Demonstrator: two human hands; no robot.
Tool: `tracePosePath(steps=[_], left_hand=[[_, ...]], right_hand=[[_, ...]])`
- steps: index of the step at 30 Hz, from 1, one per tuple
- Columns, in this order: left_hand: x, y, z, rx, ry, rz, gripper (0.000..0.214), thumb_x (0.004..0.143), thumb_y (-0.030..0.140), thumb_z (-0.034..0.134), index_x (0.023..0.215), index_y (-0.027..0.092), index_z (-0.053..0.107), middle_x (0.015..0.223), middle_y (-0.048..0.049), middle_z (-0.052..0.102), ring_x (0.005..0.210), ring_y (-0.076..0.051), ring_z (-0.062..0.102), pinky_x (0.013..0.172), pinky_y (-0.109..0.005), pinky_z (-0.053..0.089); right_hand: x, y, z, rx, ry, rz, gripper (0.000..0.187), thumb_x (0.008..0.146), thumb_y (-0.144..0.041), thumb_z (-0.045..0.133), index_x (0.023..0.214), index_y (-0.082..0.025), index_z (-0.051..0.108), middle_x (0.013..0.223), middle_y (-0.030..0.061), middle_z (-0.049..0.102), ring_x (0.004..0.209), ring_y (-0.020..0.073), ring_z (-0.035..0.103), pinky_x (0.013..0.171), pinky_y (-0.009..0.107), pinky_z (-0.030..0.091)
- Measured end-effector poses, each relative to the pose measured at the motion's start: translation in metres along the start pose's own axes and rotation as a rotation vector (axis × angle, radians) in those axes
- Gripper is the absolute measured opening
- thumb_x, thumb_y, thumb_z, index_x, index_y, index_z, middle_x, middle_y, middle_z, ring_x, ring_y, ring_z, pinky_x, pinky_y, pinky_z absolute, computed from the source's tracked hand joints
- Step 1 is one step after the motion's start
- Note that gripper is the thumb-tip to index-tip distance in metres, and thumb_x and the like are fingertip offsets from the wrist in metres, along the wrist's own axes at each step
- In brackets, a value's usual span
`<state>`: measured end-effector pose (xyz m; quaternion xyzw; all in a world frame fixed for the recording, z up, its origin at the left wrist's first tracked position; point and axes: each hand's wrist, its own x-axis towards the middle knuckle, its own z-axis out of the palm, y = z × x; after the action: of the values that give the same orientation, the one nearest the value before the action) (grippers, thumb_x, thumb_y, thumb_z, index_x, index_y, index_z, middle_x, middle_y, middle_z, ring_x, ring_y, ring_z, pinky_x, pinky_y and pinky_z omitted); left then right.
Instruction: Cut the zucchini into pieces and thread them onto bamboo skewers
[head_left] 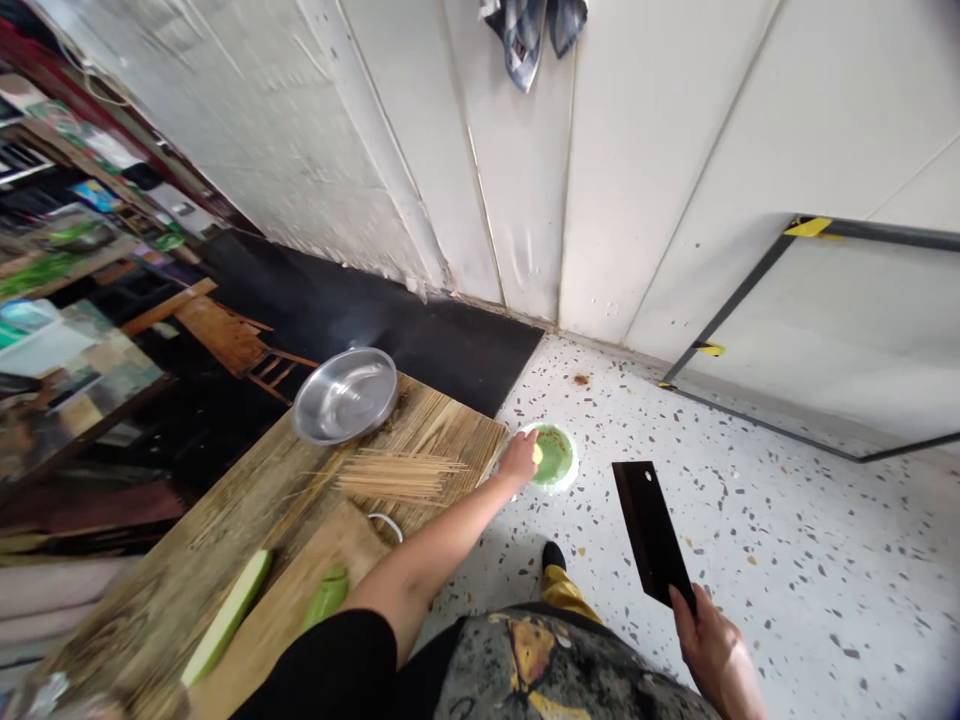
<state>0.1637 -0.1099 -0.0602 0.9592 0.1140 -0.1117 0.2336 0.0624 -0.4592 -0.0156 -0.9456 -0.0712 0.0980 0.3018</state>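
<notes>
Two hands busy, left hand (pixel 519 458) reaching far over the green bowl (pixel 559 470) on the speckled floor, fingers pinched on a small yellow piece (pixel 537 453), right hand (pixel 709 640) near right, fingers wrapped round a black cleaver (pixel 651 532), bamboo skewers (pixel 397 475) and steel bowl (pixel 345 393) on the wooden table (pixel 225 500) at left.

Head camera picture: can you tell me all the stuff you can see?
metal bowl: one, silver, far edge of table
skewers: a pile, tan, on table beside bowl
chopping board: one, wooden, on table
vegetable pieces: two, green, on or beside chopping board
tub: one, green, on floor
cloth: one, blue checked, hanging on wall
cleaver: one, black
left hand: over tub, holding yellow bit
right hand: gripping cleaver
</notes>
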Motion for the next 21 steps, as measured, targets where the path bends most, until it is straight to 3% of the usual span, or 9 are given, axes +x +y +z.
tracePosePath(steps=[3, 5, 7, 9, 11, 14, 18, 21], left_hand=[[0.027, 0.003, -0.001, 0.005, -0.026, -0.030, 0.076, 0.066, 0.015, 0.071, 0.135, 0.007, 0.042, 0.126, -0.0234, 0.055, 0.109, -0.030, 0.058, 0.092, -0.037, 0.046], [0.031, 0.006, -0.012, -0.001, 0.004, -0.041, 0.064, 0.075, 0.024, 0.067, 0.133, 0.009, 0.045, 0.121, -0.0211, 0.059, 0.107, -0.029, 0.059, 0.091, -0.038, 0.046], [0.021, 0.005, -0.029, -0.014, 0.069, -0.042, 0.048, 0.086, 0.029, 0.053, 0.130, 0.013, 0.048, 0.116, -0.0161, 0.063, 0.110, -0.027, 0.058, 0.095, -0.038, 0.043], [-0.006, -0.005, -0.049, -0.023, 0.164, -0.040, 0.040, 0.091, 0.030, 0.042, 0.128, 0.014, 0.051, 0.115, -0.0133, 0.064, 0.111, -0.025, 0.056, 0.098, -0.037, 0.041], [-0.046, -0.026, -0.066, -0.016, 0.309, -0.030, 0.037, 0.092, 0.029, 0.040, 0.122, 0.014, 0.055, 0.111, -0.0126, 0.065, 0.107, -0.024, 0.057, 0.098, -0.038, 0.042], [-0.125, -0.079, -0.083, 0.046, 0.538, -0.063, 0.036, 0.091, 0.027, 0.042, 0.120, 0.013, 0.056, 0.115, -0.0134, 0.063, 0.109, -0.024, 0.056, 0.099, -0.038, 0.042], [-0.245, -0.170, -0.095, 0.175, 0.634, -0.414, 0.040, 0.088, 0.029, 0.044, 0.123, 0.010, 0.055, 0.119, -0.0157, 0.061, 0.113, -0.028, 0.053, 0.100, -0.044, 0.041], [-0.333, -0.230, -0.105, 0.211, 0.661, -0.715, 0.043, 0.085, 0.028, 0.047, 0.125, 0.012, 0.052, 0.123, -0.0151, 0.060, 0.115, -0.029, 0.053, 0.100, -0.045, 0.041]], right_hand=[[-0.012, 0.007, -0.002, -0.026, 0.015, 0.065, 0.034, 0.089, -0.049, 0.038, 0.087, -0.020, 0.056, 0.059, 0.0054, 0.065, 0.050, 0.0215, 0.063, 0.046, 0.027, 0.042], [-0.018, 0.009, -0.003, -0.043, 0.008, 0.098, 0.034, 0.088, -0.051, 0.038, 0.086, -0.021, 0.055, 0.057, 0.0044, 0.063, 0.050, 0.0223, 0.063, 0.046, 0.028, 0.043], [-0.019, 0.005, -0.004, -0.046, -0.015, 0.124, 0.032, 0.087, -0.050, 0.039, 0.081, -0.022, 0.052, 0.053, 0.0025, 0.060, 0.048, 0.0213, 0.061, 0.045, 0.027, 0.042], [-0.013, -0.005, -0.004, -0.023, -0.055, 0.141, 0.032, 0.087, -0.051, 0.039, 0.076, -0.023, 0.050, 0.049, 0.0010, 0.058, 0.045, 0.0197, 0.059, 0.044, 0.027, 0.041], [0.000, -0.022, -0.003, 0.006, -0.106, 0.144, 0.033, 0.086, -0.052, 0.039, 0.076, -0.023, 0.050, 0.046, -0.0005, 0.056, 0.041, 0.0183, 0.056, 0.042, 0.026, 0.040], [0.024, -0.057, -0.002, 0.008, -0.155, 0.080, 0.035, 0.084, -0.054, 0.038, 0.078, -0.022, 0.050, 0.042, -0.0020, 0.052, 0.037, 0.0174, 0.054, 0.041, 0.026, 0.038], [0.046, -0.100, 0.005, -0.057, -0.153, -0.018, 0.035, 0.082, -0.056, 0.039, 0.072, -0.023, 0.047, 0.041, -0.0017, 0.052, 0.039, 0.0178, 0.054, 0.043, 0.027, 0.039], [0.054, -0.116, 0.022, -0.163, -0.195, -0.084, 0.038, 0.081, -0.057, 0.042, 0.063, -0.024, 0.049, 0.041, 0.0010, 0.055, 0.038, 0.0186, 0.055, 0.041, 0.028, 0.040]])
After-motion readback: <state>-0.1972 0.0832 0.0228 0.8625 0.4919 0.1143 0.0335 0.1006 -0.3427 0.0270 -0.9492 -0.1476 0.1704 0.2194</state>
